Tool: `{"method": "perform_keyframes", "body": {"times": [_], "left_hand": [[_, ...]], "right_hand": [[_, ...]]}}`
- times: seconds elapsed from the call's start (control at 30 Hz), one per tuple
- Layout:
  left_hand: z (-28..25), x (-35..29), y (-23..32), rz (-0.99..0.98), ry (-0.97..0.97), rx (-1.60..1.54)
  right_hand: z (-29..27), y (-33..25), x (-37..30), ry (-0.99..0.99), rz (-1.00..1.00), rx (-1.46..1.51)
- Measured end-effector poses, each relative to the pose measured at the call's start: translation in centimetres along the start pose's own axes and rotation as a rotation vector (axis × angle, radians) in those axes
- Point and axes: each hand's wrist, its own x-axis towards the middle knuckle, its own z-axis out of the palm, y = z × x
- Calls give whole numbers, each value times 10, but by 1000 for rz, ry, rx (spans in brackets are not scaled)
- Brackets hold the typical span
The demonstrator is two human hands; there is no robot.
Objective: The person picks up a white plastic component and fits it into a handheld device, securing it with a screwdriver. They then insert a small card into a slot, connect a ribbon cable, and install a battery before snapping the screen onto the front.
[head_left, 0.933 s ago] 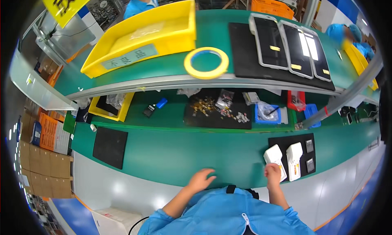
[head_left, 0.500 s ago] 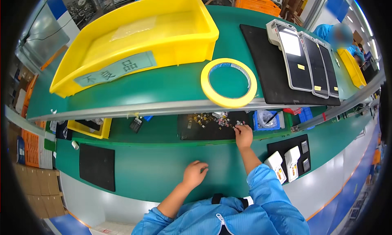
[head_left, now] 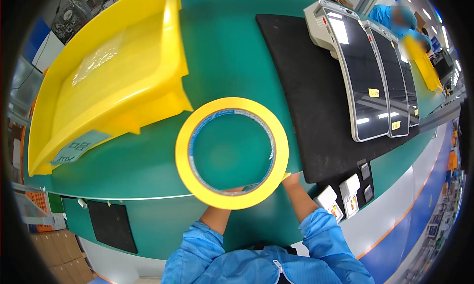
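Note:
Both forearms reach forward beneath the upper green shelf. A roll of yellow tape lies flat at the shelf's front edge and covers much of my left wrist. Only a sliver of my left hand shows through the ring, so its fingers are hidden. To the right of the roll, my right hand passes under the shelf edge. Its fingers are out of sight too, and whatever either hand touches cannot be seen.
On the shelf stand a large yellow bin and a black mat with several handheld terminals. Below right, two white devices rest on a dark mat. Another black mat lies at left. A person works at far right.
The view has moved forward over the shelf, making the tape roll and terminals larger. The small loose parts on the lower bench are now hidden. My left hand has moved forward, under the shelf edge.

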Motion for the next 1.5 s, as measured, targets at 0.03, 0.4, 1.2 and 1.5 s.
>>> {"method": "perform_keyframes", "body": {"times": [0.03,0.4,1.2,1.5], "left_hand": [[-7,-1,-6,1,-6,14],[-8,30,-32,46,-44,115],[3,-34,-17,146,-52,341],[4,-28,-40,220,-77,412]], "right_hand": [[0,0,0,-3,4,11],[16,-16,11,6,27,81],[14,-18,22,32,3,238],[-11,1,-11,74,24,290]]}}
